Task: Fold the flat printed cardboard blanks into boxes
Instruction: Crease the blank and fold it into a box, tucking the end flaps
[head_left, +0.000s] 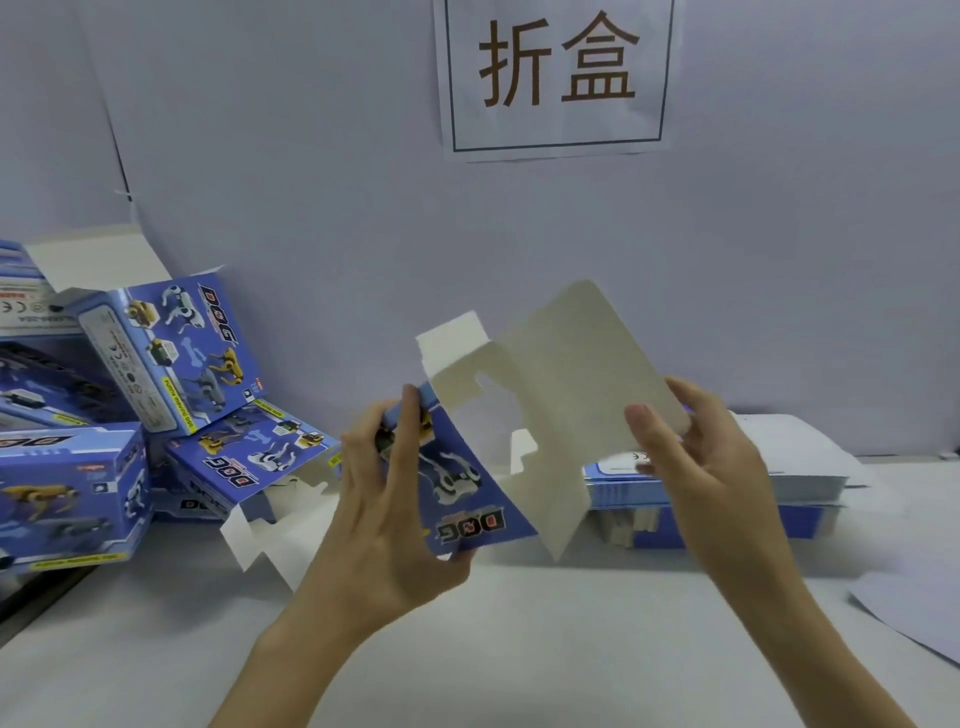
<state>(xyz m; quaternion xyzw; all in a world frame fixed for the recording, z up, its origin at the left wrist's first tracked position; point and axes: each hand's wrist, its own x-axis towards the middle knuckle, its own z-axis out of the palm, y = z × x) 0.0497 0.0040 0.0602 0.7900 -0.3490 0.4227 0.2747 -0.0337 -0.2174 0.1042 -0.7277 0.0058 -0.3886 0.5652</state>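
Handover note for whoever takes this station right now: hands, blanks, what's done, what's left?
Left hand grips the printed panel of the blank, which is held above the table. Right hand pinches the edge of its white inner panel.
The blank is half opened and its flaps are not folded.
Done: a pile of folded boxes at left, some with open flaps.
Left: finish this blank, then the stack of flat blanks at right.

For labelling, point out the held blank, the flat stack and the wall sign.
held blank (571, 364), head view, inner panel
flat stack (789, 447), head view, top sheet
wall sign (557, 73), head view, paper centre
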